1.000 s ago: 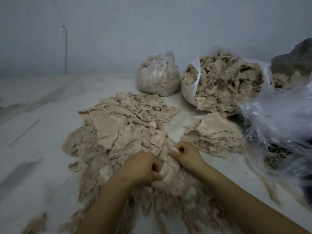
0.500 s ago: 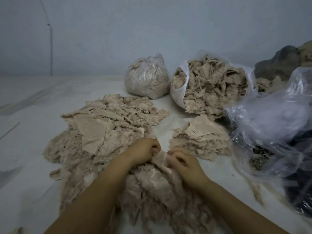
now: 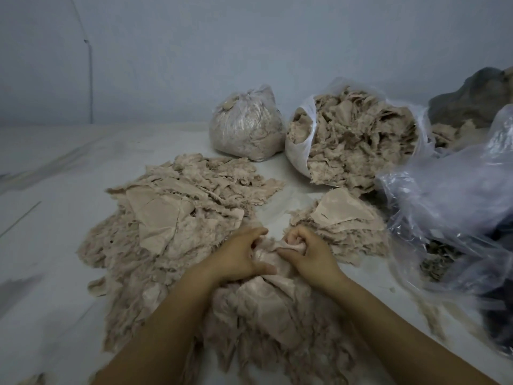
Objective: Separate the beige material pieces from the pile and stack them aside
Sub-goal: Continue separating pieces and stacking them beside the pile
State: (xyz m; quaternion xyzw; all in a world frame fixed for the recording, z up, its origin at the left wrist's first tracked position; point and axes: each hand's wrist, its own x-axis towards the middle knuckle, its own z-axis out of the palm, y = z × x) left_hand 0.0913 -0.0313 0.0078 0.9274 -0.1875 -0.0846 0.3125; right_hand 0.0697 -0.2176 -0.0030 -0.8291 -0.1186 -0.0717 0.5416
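Observation:
A wide pile of beige material pieces spreads over the white surface in front of me. To its right lies a smaller, flatter stack of beige pieces. My left hand and my right hand sit close together at the pile's near middle. Both have curled fingers that pinch one crumpled beige piece between them. The rest of that piece runs down under my wrists into the pile.
At the back stand a tied clear bag of beige scraps and an open white bag full of the same. Crumpled clear plastic and a dark bundle crowd the right side. A wall rises behind.
Both hands have drawn closer together on the beige piece, and the left hand has slid back toward me. The view has shifted a little to the right.

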